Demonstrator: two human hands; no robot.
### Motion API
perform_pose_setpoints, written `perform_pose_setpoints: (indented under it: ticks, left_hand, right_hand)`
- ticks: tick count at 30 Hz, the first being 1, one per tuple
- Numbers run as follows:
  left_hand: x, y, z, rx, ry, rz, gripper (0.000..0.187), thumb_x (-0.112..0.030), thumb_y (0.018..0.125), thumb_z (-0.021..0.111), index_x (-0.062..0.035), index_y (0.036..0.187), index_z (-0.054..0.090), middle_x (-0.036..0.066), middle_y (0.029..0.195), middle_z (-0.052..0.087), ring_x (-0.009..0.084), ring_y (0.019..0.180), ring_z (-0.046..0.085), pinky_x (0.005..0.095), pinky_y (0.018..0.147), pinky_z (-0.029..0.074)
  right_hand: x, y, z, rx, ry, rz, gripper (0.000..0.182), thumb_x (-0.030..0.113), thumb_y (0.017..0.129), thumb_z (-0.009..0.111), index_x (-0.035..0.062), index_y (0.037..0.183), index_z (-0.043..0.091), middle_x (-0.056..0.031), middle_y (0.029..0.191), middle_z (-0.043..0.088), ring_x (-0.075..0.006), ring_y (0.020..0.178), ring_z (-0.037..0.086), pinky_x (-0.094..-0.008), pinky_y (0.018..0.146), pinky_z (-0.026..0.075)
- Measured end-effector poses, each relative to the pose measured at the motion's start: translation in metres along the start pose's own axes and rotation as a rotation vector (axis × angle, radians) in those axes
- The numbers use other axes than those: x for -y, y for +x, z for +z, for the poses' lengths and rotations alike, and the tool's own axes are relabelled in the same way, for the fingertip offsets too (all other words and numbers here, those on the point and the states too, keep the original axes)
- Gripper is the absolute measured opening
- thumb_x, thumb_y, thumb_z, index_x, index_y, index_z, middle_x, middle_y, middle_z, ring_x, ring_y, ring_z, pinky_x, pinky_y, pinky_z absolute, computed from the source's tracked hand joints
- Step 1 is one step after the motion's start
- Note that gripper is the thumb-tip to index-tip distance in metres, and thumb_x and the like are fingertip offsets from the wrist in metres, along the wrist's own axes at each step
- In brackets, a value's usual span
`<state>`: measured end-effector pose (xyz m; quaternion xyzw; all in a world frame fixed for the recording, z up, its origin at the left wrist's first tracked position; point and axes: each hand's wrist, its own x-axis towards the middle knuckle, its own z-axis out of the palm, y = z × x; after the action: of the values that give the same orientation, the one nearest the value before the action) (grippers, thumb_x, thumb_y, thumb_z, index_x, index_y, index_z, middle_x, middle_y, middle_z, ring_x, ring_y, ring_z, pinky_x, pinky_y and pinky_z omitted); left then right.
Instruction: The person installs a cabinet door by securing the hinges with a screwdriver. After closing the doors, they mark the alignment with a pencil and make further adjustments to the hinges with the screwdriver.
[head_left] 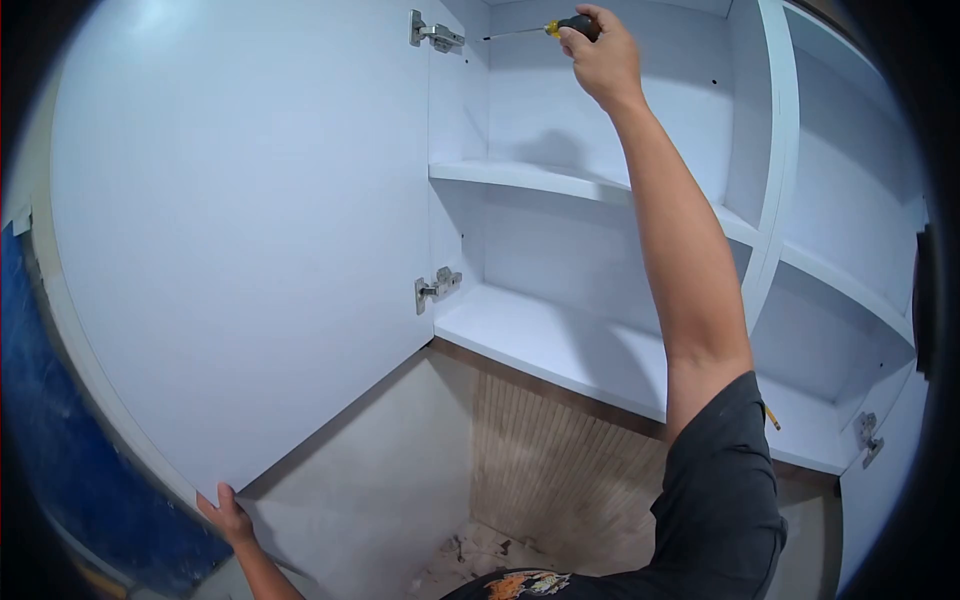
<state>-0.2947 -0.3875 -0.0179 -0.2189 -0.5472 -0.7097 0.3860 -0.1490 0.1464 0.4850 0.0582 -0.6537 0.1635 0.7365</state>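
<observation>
No readable text

The cabinet door [240,240], shelves [560,345] and hinges [436,288] carry no lettering, labels or numbers; the print on the dark shirt [525,584] at the bottom edge is too small and blurred to read.

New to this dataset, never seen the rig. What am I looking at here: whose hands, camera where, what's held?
There is no machine here: a person works with bare hands, and the one picture comes from a camera on their head, looking up into a white wall cabinet. The right hand is raised and grips a screwdriver, whose tip points toward the upper hinge. The left hand holds the bottom corner of the open cabinet door. A lower hinge joins door and cabinet. The shelves look bare.
</observation>
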Motion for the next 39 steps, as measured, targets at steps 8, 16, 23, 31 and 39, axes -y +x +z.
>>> perform_pose_setpoints:
  ticks: [8, 16, 23, 31, 39]
  left_hand:
    - [-0.012, 0.004, 0.002, 0.085, -0.036, -0.033, 0.052, -0.028, 0.09, 0.053, 0.011, 0.124, 0.045, 0.017, 0.118, 0.054, 0.0236, 0.108, 0.052, 0.0335, 0.096, 0.037]
    - [-0.016, 0.003, 0.004, 0.075, -0.02, -0.04, 0.053, -0.029, 0.091, 0.055, 0.0111, 0.123, 0.045, 0.017, 0.118, 0.054, 0.0233, 0.109, 0.051, 0.0346, 0.097, 0.036]
    - [-0.019, 0.004, 0.004, 0.082, -0.013, -0.055, 0.053, -0.029, 0.091, 0.055, 0.0114, 0.124, 0.045, 0.018, 0.118, 0.054, 0.0244, 0.109, 0.051, 0.0354, 0.097, 0.036]
    - [-0.013, 0.002, 0.001, 0.058, -0.043, -0.046, 0.05, -0.028, 0.091, 0.055, 0.0102, 0.122, 0.046, 0.018, 0.116, 0.055, 0.0244, 0.107, 0.052, 0.0351, 0.096, 0.036]
    - [-0.01, -0.001, -0.001, 0.05, -0.058, -0.074, 0.049, -0.027, 0.091, 0.055, 0.009, 0.123, 0.045, 0.018, 0.119, 0.053, 0.0244, 0.109, 0.051, 0.0357, 0.097, 0.036]
  right_hand:
    - [-0.019, 0.009, 0.034, -0.009, 0.085, -0.028, 0.037, 0.011, 0.08, 0.065, -0.0017, 0.114, 0.058, -0.0107, 0.078, 0.064, -0.0165, 0.07, 0.059, -0.0299, 0.067, 0.049]
    - [-0.02, 0.011, 0.054, -0.032, 0.057, -0.016, 0.035, 0.008, 0.081, 0.064, -0.0023, 0.114, 0.058, -0.0089, 0.078, 0.064, -0.0158, 0.069, 0.059, -0.0292, 0.067, 0.049]
    - [-0.021, 0.016, 0.053, -0.009, 0.033, -0.027, 0.035, 0.006, 0.082, 0.063, -0.0039, 0.114, 0.057, -0.0084, 0.078, 0.064, -0.015, 0.069, 0.058, -0.0288, 0.067, 0.049]
    - [-0.018, 0.013, 0.049, 0.015, -0.007, 0.074, 0.036, 0.007, 0.083, 0.064, -0.0037, 0.117, 0.056, -0.0075, 0.078, 0.064, -0.0144, 0.068, 0.058, -0.0285, 0.065, 0.048]
    - [-0.019, 0.03, 0.037, 0.203, -0.096, 0.12, 0.032, 0.031, 0.09, 0.059, 0.0014, 0.097, 0.069, -0.0072, 0.07, 0.062, -0.0141, 0.059, 0.054, -0.0302, 0.056, 0.046]
